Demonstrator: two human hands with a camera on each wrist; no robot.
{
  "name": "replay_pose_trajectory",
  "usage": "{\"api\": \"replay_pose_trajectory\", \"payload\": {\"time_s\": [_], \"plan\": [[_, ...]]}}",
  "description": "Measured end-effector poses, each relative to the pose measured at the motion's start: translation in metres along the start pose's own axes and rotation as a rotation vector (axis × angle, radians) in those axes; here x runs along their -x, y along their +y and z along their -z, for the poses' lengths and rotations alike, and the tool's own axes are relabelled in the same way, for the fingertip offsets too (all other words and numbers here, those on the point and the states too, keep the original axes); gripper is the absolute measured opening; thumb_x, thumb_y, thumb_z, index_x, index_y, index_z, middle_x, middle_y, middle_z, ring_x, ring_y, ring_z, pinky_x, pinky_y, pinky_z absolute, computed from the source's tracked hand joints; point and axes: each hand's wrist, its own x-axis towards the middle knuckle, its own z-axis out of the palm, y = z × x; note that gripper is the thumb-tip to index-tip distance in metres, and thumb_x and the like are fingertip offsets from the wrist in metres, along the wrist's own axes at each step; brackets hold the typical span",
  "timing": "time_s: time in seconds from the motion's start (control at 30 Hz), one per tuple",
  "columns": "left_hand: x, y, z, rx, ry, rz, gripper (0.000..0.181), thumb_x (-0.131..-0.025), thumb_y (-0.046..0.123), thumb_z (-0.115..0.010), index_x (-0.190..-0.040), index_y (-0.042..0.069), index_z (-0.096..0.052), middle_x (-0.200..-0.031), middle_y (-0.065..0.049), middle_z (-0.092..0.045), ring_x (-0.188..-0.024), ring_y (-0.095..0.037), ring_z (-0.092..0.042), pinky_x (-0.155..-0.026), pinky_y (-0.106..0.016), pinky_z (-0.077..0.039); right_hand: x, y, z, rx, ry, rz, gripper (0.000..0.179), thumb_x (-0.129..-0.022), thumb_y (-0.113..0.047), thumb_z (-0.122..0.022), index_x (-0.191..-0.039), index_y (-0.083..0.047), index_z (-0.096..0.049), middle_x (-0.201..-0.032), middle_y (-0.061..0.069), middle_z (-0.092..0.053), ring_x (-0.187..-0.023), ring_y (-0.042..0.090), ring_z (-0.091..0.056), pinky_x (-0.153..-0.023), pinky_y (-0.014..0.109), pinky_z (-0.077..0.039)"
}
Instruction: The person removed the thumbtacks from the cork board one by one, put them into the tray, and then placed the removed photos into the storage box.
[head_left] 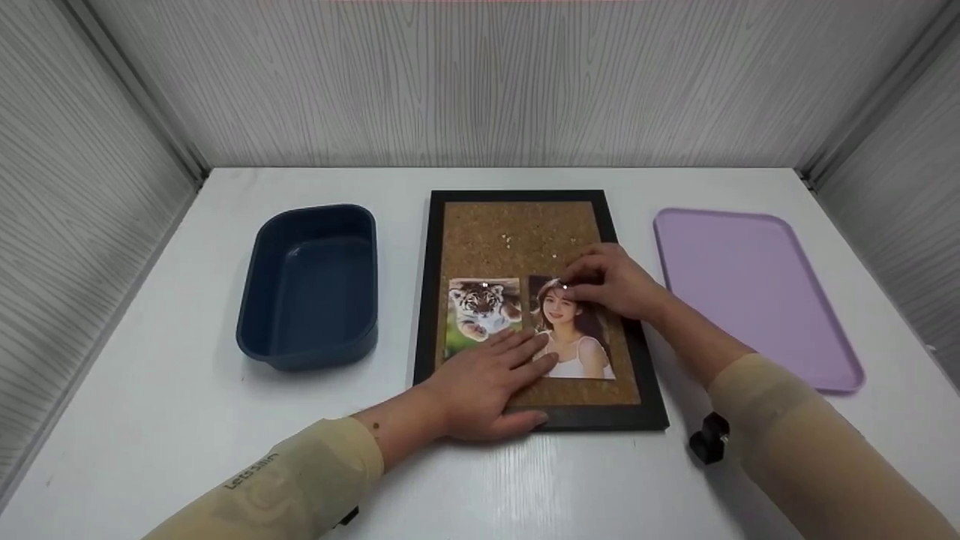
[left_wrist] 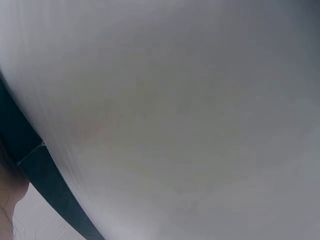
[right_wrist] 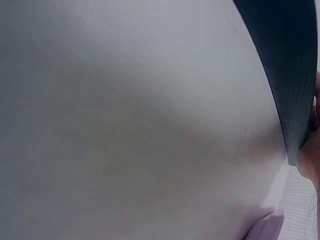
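Observation:
A cork board (head_left: 536, 394) in a black frame lies on the table, with two photos on it. The tiger photo (head_left: 480, 307) has a small white pushpin (head_left: 485, 285) at its top edge. To its right is a portrait photo (head_left: 581, 352) of a person in a white top. My left hand (head_left: 487, 386) lies flat across the lower tiger photo, its fingertips on the portrait's lower left. With curled fingers, my right hand (head_left: 615, 283) pinches a small white pin (head_left: 565, 286) at the portrait's top edge. Both wrist views show mostly table and frame edge.
Several tiny white pins (head_left: 507, 240) sit on the upper cork, and another pin (head_left: 554, 256) is near my right fingers. A deep blue bin (head_left: 307, 352) stands left of the board. The purple tray (head_left: 750, 285) lies to the right.

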Motion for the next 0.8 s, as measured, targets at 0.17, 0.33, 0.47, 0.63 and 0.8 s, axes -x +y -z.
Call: {"api": "replay_pose_trajectory", "payload": {"time_s": [0.17,0.33,0.47,0.63,0.8], "plan": [[0.0005,0.0001,-0.0007,0.001,0.003,-0.001,0.078,-0.108,0.065,-0.035,-0.17,0.017,-0.029,-0.175,-0.011,-0.022,-0.162,-0.028,-0.016,-0.131,-0.041,-0.009,0.0,-0.0004,0.0,-0.002,-0.005,-0.013,0.017,-0.093,-0.018,-0.085,-0.107,-0.009,-0.084,-0.127,0.012,-0.068,-0.127,0.032,-0.05,-0.112,0.051,-0.036],[0.0002,0.0001,-0.0005,-0.005,0.0,0.002,0.079,-0.108,0.066,-0.034,-0.17,0.017,-0.028,-0.175,-0.011,-0.021,-0.162,-0.028,-0.015,-0.131,-0.04,-0.008,0.0,-0.0003,0.0,-0.001,0.001,-0.02,0.016,-0.093,-0.018,-0.085,-0.106,-0.01,-0.084,-0.127,0.012,-0.068,-0.127,0.032,-0.05,-0.112,0.053,-0.035],[0.0002,0.0001,-0.0008,-0.012,-0.003,0.001,0.079,-0.108,0.066,-0.033,-0.17,0.017,-0.027,-0.175,-0.011,-0.021,-0.162,-0.028,-0.016,-0.131,-0.04,-0.008,0.0002,0.0007,-0.0004,0.005,-0.001,-0.003,0.015,-0.094,-0.017,-0.084,-0.107,-0.009,-0.083,-0.127,0.012,-0.068,-0.127,0.032,-0.051,-0.113,0.052,-0.035],[0.0005,0.0002,-0.0004,-0.018,-0.003,0.004,0.079,-0.108,0.066,-0.033,-0.17,0.017,-0.028,-0.175,-0.011,-0.022,-0.162,-0.028,-0.016,-0.131,-0.04,-0.009,-0.0008,0.0006,-0.0003,0.009,-0.003,0.026,0.013,-0.094,-0.016,-0.084,-0.106,-0.009,-0.083,-0.124,0.012,-0.069,-0.125,0.031,-0.054,-0.113,0.051,-0.036],[0.0005,0.0,0.0002,-0.01,-0.006,0.011,0.079,-0.108,0.067,-0.033,-0.17,0.018,-0.028,-0.176,-0.01,-0.022,-0.162,-0.027,-0.015,-0.131,-0.041,-0.009,-0.002,-0.0014,0.0005,0.017,-0.002,0.014,0.012,-0.094,-0.017,-0.084,-0.103,-0.01,-0.083,-0.121,0.01,-0.07,-0.123,0.03,-0.054,-0.111,0.05,-0.035]]}}
